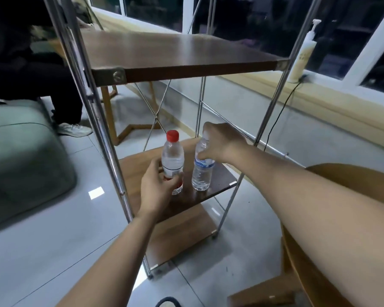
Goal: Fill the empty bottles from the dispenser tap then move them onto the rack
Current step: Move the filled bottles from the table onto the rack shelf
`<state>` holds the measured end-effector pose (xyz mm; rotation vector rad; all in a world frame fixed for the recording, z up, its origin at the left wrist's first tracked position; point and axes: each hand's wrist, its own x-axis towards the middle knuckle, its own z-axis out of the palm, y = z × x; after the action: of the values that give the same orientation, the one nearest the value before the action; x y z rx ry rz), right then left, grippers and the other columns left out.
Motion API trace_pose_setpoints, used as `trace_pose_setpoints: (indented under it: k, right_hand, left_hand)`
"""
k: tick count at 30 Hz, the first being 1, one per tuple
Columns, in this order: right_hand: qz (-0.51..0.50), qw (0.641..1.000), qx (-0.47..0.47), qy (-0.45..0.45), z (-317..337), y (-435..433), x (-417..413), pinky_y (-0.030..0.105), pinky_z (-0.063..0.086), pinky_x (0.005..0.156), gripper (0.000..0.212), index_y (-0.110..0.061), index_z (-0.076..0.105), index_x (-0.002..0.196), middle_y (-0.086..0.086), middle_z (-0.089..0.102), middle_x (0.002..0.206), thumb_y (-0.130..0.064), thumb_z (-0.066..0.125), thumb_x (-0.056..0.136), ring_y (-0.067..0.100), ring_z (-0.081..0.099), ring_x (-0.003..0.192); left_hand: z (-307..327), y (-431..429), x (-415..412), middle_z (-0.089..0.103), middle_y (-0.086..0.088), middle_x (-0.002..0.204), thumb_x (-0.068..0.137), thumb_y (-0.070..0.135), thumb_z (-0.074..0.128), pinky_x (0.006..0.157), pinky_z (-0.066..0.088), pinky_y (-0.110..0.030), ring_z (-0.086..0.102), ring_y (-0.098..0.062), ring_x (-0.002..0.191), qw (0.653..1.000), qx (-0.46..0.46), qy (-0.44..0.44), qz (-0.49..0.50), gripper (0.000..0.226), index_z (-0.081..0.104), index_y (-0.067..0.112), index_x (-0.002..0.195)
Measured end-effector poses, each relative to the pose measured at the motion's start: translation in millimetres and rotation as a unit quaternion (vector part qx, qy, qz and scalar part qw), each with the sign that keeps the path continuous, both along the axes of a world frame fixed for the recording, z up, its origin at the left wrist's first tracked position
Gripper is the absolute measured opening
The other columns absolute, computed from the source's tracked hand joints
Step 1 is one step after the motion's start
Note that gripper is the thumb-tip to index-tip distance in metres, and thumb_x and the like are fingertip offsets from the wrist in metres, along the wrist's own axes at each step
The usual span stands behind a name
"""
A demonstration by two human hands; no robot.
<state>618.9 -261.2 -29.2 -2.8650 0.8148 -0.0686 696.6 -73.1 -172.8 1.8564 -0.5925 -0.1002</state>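
Observation:
Two clear plastic bottles stand upright on the middle shelf [220, 181] of a metal-framed rack with wooden shelves. The red-capped bottle [173, 155] is on the left; my left hand [157, 185] grips its lower part, covering the label. To its right stands the blue-labelled bottle [202, 171], and my right hand [220, 144] holds it by the top, hiding its cap. Both bottles look full of water. No dispenser tap is in view.
The rack's top shelf [186, 54] overhangs the bottles, and a lower shelf [182, 231] lies below. A green sofa [20, 156] is at left, with a seated person's legs and shoe [74, 129] behind it. A round wooden table [346, 180] is at right. A pump bottle [302, 56] stands on the windowsill.

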Motion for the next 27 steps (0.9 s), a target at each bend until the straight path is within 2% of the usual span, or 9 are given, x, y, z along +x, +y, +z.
trace_pose_setpoints:
  k: [4,8,11,13,15,19,22,24,27]
  right_hand:
    - [-0.006,1.0,0.011,-0.004,-11,-8,4,0.035,0.044,0.072,0.068,-0.025,0.042,0.119,0.003,0.053,0.103,-0.052,0.087,0.076,0.032,0.06,0.096]
    - [-0.004,0.999,0.008,-0.044,-13,-2,-3,0.045,0.055,0.097,0.089,-0.031,0.04,0.15,0.008,0.05,0.132,-0.058,0.085,0.078,0.034,0.058,0.119]
    - [0.056,0.99,-0.007,-0.13,-11,12,-8,0.046,0.05,0.105,0.077,-0.031,0.047,0.148,0.005,0.051,0.136,-0.062,0.079,0.086,0.031,0.054,0.125]
    - [0.088,0.987,-0.014,-0.138,-11,25,-8,0.044,0.042,0.109,0.068,-0.034,0.05,0.146,0.001,0.052,0.138,-0.061,0.075,0.089,0.028,0.05,0.13]
    - [0.082,0.988,-0.019,-0.132,-14,35,-6,0.043,0.034,0.112,0.065,-0.039,0.05,0.144,-0.002,0.049,0.14,-0.066,0.071,0.089,0.026,0.045,0.134]
    - [0.054,0.99,0.01,-0.134,-18,44,-5,0.049,0.037,0.116,0.068,-0.044,0.049,0.146,-0.002,0.046,0.147,-0.073,0.07,0.087,0.025,0.037,0.142]
    - [0.042,0.989,0.035,-0.138,-19,51,-3,0.048,0.045,0.111,0.069,-0.048,0.048,0.148,-0.002,0.045,0.148,-0.07,0.073,0.088,0.025,0.033,0.144]
    - [0.028,0.989,0.041,-0.137,-17,56,1,0.046,0.048,0.107,0.063,-0.048,0.051,0.145,-0.001,0.046,0.144,-0.069,0.071,0.09,0.026,0.034,0.141]
    - [0.0,0.992,0.035,-0.125,-12,60,8,0.048,0.052,0.102,0.055,-0.042,0.055,0.139,0.003,0.048,0.137,-0.069,0.067,0.093,0.03,0.04,0.135]
  left_hand:
    - [1,0,-1,0.068,0.023,0.124,0.085,0.04,0.09,0.102,0.06,-0.037,0.06,0.017,0.108,1.0,0.004,0.023,-0.011,0.069,0.054,0.033,0.143]
    - [7,27,-20,0.055,0.015,0.156,0.085,0.042,0.09,0.112,0.053,-0.039,0.054,-0.005,0.141,0.999,0.02,0.036,-0.018,0.091,0.04,0.031,0.16]
    - [20,71,-55,0.066,0.032,0.132,0.089,0.039,0.085,0.094,0.057,-0.021,0.062,0.01,0.123,0.998,0.029,0.007,-0.056,0.057,0.06,0.038,0.14]
    - [27,102,-74,0.076,0.026,0.102,0.089,0.033,0.085,0.079,0.058,-0.025,0.071,0.003,0.099,0.998,0.04,-0.034,-0.032,0.021,0.074,0.035,0.106]
    - [29,124,-78,0.074,0.015,0.085,0.089,0.028,0.086,0.073,0.056,-0.036,0.07,-0.009,0.083,0.998,0.029,-0.045,0.032,0.016,0.07,0.029,0.086]
    - [30,138,-59,0.067,0.01,0.097,0.09,0.029,0.087,0.08,0.056,-0.041,0.067,-0.011,0.095,0.991,-0.03,-0.038,0.126,0.033,0.056,0.033,0.101]
    - [27,134,-46,0.073,0.014,0.111,0.1,0.034,0.076,0.092,0.057,-0.037,0.069,-0.005,0.108,0.998,-0.029,-0.013,0.054,0.026,0.059,0.034,0.119]
    - [23,132,-43,0.078,0.013,0.104,0.109,0.03,0.062,0.096,0.056,-0.039,0.072,-0.007,0.103,1.0,-0.002,0.018,-0.011,0.009,0.061,0.034,0.117]
    - [22,135,-37,0.077,0.01,0.09,0.112,0.017,0.053,0.094,0.054,-0.039,0.074,-0.012,0.092,0.999,0.019,0.002,-0.039,0.013,0.06,0.027,0.108]
